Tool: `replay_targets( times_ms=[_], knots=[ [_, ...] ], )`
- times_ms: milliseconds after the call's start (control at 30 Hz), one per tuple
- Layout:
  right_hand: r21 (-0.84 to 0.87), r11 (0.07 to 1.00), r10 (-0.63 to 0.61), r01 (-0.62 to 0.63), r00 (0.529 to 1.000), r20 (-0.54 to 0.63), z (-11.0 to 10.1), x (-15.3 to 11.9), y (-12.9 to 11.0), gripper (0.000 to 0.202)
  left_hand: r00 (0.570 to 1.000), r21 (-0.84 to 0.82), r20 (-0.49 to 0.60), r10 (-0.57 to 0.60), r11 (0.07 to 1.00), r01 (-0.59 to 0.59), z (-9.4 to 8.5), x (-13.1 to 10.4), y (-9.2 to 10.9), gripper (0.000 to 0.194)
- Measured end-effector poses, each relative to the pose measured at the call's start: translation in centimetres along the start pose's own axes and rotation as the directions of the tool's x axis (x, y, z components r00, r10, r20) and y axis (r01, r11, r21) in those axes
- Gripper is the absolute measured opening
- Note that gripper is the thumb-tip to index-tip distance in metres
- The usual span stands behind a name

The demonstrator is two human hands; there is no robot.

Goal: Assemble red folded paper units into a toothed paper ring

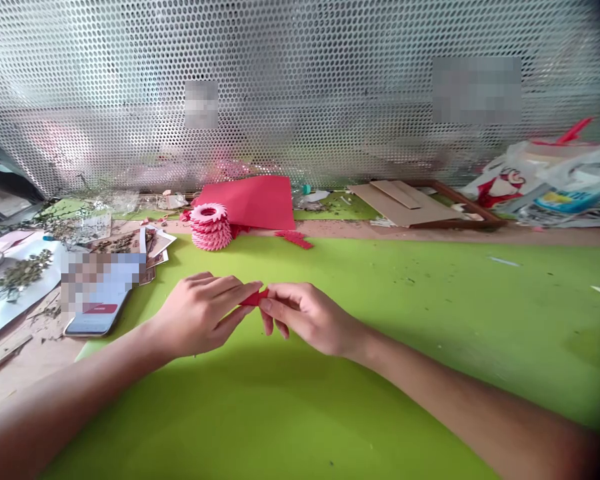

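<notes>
Between my two hands, above the green mat (260, 413), is a small folded piece of red paper (253, 298). My left hand (205, 313) pinches its left part, with the fingers lying over the top. At the right end, the thumb and index finger of my right hand (313, 317) are closed on the same piece. The fingers hide much of its shape. Beyond my left hand stands a round pink and white stack of folded paper pieces (211, 230). A short row of red folded pieces (295, 239) lies to the right of that stack.
A red paper sheet (260, 203) lies behind the stack. At left are a phone (97, 300), photo cards (155, 243) and dry plant bits. Cardboard (405, 203) and plastic bags (555, 183) sit at the back right. A perforated metal panel (320, 87) closes off the back.
</notes>
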State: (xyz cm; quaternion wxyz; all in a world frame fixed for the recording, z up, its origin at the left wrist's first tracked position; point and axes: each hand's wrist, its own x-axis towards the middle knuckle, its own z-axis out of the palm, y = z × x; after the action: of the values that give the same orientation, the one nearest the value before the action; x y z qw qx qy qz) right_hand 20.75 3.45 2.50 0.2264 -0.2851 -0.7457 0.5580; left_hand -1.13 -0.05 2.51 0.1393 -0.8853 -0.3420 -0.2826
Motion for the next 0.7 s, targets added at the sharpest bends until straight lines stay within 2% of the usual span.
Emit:
replay_targets(
  times_ms=[167, 267, 467, 600, 700],
  knots=[
    [0.073, 0.997, 0.029, -0.034, 0.997, 0.077, -0.39, 0.29, -0.04, 0.038, 0.999, -0.012, 0.016, 0.049, 0.999, -0.048, -0.22, -0.01, -0.3, 0.026],
    [0.1, 0.995, 0.003, -0.007, 0.999, 0.042, -0.47, 0.43, 0.01, 0.038, 0.999, -0.019, 0.008, 0.041, 0.999, -0.04, -0.31, -0.06, -0.42, 0.026],
    [-0.051, 0.996, -0.072, 0.067, 0.991, -0.114, -0.58, 0.31, -0.06, 0.036, 0.999, 0.013, 0.014, 0.032, 0.999, -0.032, -0.25, -0.12, -0.23, 0.027],
    [-0.17, 0.984, -0.083, 0.06, 0.988, -0.132, -0.56, 0.13, -0.18, 0.04, 1.0, 0.031, 0.013, 0.024, 0.999, -0.024, -0.19, -0.05, -0.24, 0.027],
    [-0.197, 0.979, -0.077, 0.052, 0.99, -0.12, -0.5, 0.02, -0.16, 0.042, 1.0, 0.034, 0.014, 0.025, 0.999, -0.025, -0.13, -0.08, -0.41, 0.027]
  ],
)
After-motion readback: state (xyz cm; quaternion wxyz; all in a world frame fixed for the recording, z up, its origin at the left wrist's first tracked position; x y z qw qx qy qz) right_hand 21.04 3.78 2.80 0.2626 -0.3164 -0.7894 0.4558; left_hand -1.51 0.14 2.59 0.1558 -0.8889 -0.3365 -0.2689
